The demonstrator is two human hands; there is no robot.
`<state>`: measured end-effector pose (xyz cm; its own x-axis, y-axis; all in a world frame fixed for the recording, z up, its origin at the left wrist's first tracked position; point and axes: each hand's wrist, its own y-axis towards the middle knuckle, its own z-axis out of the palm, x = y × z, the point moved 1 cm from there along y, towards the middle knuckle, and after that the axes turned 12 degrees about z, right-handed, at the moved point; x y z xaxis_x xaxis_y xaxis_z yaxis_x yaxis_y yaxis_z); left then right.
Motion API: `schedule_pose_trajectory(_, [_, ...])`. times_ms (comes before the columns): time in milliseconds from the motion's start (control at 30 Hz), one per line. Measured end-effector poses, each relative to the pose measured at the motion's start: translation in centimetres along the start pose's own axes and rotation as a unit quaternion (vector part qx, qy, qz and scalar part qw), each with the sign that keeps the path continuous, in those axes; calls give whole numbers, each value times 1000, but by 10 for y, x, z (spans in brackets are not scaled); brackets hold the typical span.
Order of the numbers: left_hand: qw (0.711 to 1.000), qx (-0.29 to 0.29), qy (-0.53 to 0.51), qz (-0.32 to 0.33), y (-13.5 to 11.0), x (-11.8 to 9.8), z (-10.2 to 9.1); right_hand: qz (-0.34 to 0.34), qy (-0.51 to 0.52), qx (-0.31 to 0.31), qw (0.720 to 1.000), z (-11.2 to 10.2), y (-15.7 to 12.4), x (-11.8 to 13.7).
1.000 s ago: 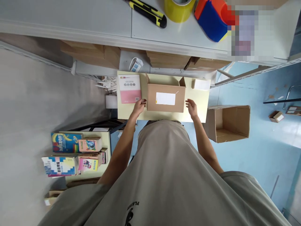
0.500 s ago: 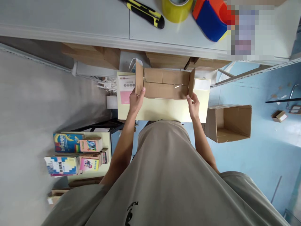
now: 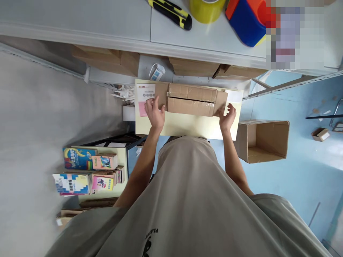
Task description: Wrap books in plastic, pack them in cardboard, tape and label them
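A long cardboard box (image 3: 190, 107) lies on the pale yellow tabletop (image 3: 191, 126), a dark gap running along its middle and shiny tape at its edges. Its two end flaps are spread outward to the left and right. My left hand (image 3: 155, 113) is at the left flap, fingers apart, with the fingertips at the flap's edge. Beside the right flap, my right hand (image 3: 227, 117) has its fingers spread, the thumb side close to the cardboard; whether it touches is unclear. A pink-and-white printed sheet (image 3: 143, 95) lies partly under the left flap.
On the grey shelf (image 3: 107, 28) above lie a yellow-black utility knife (image 3: 171, 13), a yellow tape roll (image 3: 207, 12) and a blue-orange tape dispenser (image 3: 245, 23). An open carton (image 3: 268, 142) stands at right. Books (image 3: 77, 159) fill a rack at lower left. A power strip (image 3: 157, 72) sits behind the box.
The box's end flaps went from standing up to spread outward, and the box's top now shows a dark gap. Both hands loosened from the flaps, fingers opening.
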<state>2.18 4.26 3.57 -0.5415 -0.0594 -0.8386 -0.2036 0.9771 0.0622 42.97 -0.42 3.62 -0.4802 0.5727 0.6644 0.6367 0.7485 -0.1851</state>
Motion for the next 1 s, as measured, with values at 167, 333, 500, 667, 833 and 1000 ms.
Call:
schedule_pose_trajectory(167, [997,63,-17,45,18,-9,17,-105,-16,127,986,11,13,20])
schedule_pose_trajectory(333, [992,50,-113,-18,17,-11,14,-123,-53,170,976,11,31,30])
schedule_pose_trajectory(500, [970,224,-92,31,9,-7,-18,-206,-83,186,957,9,49,51])
schedule_pose_trajectory(667, [935,339,-32,100,5,0,-30,-176,-64,149,971,25,80,72])
schedule_pose_trajectory(833, [951,285,30,116,-12,-3,-2,-112,-18,111,987,56,110,76])
schedule_pose_trajectory(1000, [984,159,15,77,-27,-16,25,-123,-56,117,984,77,118,75])
